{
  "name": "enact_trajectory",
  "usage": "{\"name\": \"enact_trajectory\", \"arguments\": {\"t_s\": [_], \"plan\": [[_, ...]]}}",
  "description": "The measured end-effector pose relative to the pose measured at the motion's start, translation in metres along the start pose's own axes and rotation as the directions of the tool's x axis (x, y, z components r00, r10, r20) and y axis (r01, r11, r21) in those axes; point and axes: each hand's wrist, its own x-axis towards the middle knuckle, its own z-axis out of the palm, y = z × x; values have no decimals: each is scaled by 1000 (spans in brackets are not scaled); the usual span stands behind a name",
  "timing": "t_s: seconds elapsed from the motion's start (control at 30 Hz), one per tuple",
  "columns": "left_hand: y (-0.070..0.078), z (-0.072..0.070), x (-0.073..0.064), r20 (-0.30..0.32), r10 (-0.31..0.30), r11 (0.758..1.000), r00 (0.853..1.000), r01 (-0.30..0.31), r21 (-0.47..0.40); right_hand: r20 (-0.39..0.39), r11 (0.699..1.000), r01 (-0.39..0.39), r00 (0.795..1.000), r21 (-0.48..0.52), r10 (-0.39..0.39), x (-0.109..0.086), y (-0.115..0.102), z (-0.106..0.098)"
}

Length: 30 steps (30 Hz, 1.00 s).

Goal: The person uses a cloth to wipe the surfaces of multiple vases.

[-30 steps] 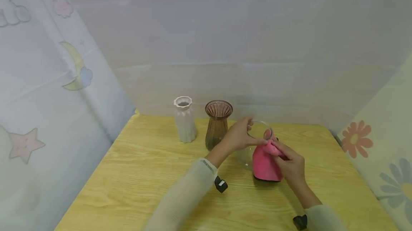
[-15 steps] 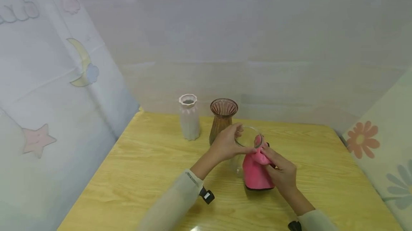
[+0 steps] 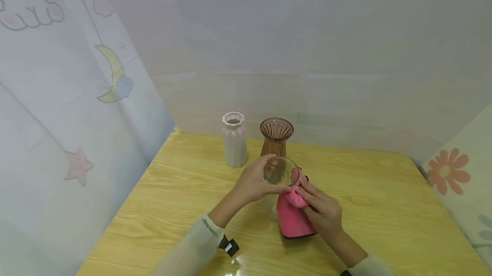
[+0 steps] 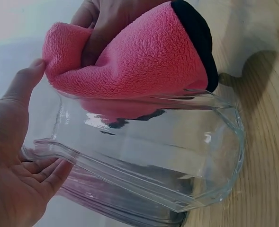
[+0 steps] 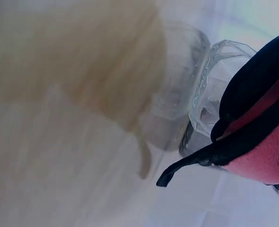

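A clear glass vase [image 4: 144,146] with a faceted base stands in front of me; whether its base touches the table, I cannot tell. My left hand [image 3: 250,184] grips it round the neck, thumb on the near side and fingers on the far side. In my right hand [image 3: 324,214] is a pink fluffy cloth [image 3: 294,222] with black edging, pinched at the vase's rim and hanging along its side. The cloth [image 4: 144,52] lies against the glass in the left wrist view. The right wrist view shows mostly the cloth's black edging [image 5: 253,127] beside the vase base.
Behind the clear vase stands a brown ribbed glass vase [image 3: 276,133], partly hidden. A white fluted vase [image 3: 234,145] is to its left. All are on a yellow wood-grain table [image 3: 184,182], with pale cloth walls [image 3: 246,45] around the back and sides.
Both hands, with the clear vase and the pink cloth, have shifted left and closer to me across the table. The head view has turned a little left. Both grips look the same.
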Motion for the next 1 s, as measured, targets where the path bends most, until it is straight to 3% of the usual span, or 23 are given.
{"name": "enact_trajectory", "arguments": {"t_s": [0.3, 0.5, 0.73, 1.0], "plan": [[-5, -14, -12, -1, 13, 1000, 1000, -13, -29, 35, 1000, -4, 999, -2, 4, 0, -1, 10], [-14, -23, -21, -13, 13, 998, 1000, -14, -54, 92, 999, 50, 995, -21, -48, -4, 1, 20], [-22, -29, -24, -21, 36, 997, 999, -38, -65, 182, 988, 103, 980, -112, -81, 0, -3, 25], [-25, -36, -27, -21, 37, 997, 999, -38, -64, 324, 962, 94, 946, -256, -6, 6, -14, 29]]}}
